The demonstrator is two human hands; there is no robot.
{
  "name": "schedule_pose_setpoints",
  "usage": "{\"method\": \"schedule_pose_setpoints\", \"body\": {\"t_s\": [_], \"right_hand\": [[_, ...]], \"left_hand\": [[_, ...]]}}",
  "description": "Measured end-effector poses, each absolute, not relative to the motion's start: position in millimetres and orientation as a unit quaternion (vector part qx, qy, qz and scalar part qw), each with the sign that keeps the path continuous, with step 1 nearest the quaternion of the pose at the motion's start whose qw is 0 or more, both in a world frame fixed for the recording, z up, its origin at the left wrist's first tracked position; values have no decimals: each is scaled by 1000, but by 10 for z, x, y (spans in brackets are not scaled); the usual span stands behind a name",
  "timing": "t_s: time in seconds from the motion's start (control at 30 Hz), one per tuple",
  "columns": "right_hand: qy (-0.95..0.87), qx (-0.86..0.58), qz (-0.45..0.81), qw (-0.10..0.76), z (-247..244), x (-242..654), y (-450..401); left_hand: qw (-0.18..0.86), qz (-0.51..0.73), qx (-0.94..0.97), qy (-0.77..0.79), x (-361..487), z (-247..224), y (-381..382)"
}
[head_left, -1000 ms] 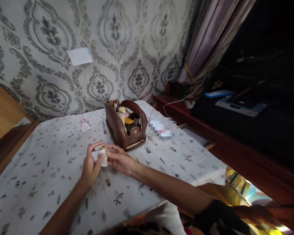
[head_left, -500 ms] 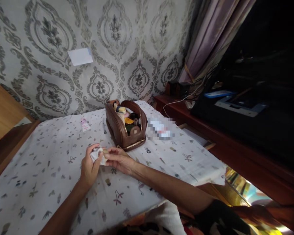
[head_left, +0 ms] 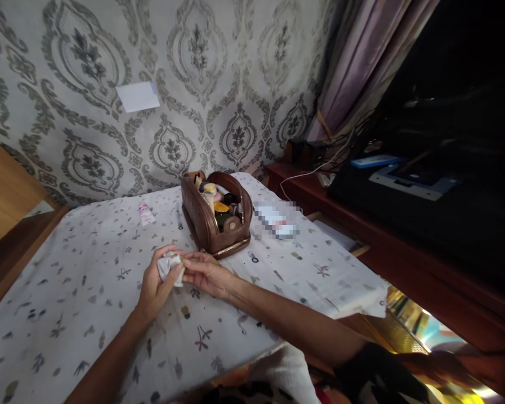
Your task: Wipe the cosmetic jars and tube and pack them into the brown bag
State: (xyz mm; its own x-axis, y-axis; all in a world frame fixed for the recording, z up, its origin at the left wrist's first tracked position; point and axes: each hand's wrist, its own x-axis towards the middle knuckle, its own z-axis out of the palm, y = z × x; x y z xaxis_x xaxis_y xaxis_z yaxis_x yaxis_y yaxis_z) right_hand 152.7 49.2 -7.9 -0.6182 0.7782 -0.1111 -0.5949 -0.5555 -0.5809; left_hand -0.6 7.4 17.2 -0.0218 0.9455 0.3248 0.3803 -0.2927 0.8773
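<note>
My left hand (head_left: 155,283) is closed round a crumpled white wipe or tissue (head_left: 169,267), just in front of the brown bag. The fingertips of my right hand (head_left: 206,274) pinch at the wipe's right edge, where a small yellowish bit shows; most of what they grip is hidden. Behind both hands stands a brown leather cosmetics bag (head_left: 202,224), unzipped at the top. Inside it lie several small items, among them a round yellow-orange one (head_left: 221,207) and a cream-coloured sponge or pad (head_left: 209,188).
A patterned white cloth (head_left: 88,280) covers the table. A pink-and-white tube (head_left: 145,214) lies to the left of the bag, and a blurred-out flat pack (head_left: 278,220) to its right. On the right stands a dark red desk (head_left: 395,241) with a large black screen (head_left: 454,112).
The wipe has shifted and folded between my fingers, covering most of the yellowish thing that showed before. Both hands stay in nearly the same place. The bag has not moved.
</note>
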Motion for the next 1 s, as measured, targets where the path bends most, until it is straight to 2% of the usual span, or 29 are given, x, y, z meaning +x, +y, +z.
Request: {"method": "schedule_pose_setpoints", "body": {"t_s": [0.37,0.67,1.0], "right_hand": [[-257,-167,875,376,-87,1532,478],[-226,-157,881,386,-93,1544,513],[-242,-162,875,386,-73,1517,473]], "left_hand": [[202,530,598,566,-17,94,106],[301,474,636,530,-11,191,84],[223,516,616,552,20,139,94]]}}
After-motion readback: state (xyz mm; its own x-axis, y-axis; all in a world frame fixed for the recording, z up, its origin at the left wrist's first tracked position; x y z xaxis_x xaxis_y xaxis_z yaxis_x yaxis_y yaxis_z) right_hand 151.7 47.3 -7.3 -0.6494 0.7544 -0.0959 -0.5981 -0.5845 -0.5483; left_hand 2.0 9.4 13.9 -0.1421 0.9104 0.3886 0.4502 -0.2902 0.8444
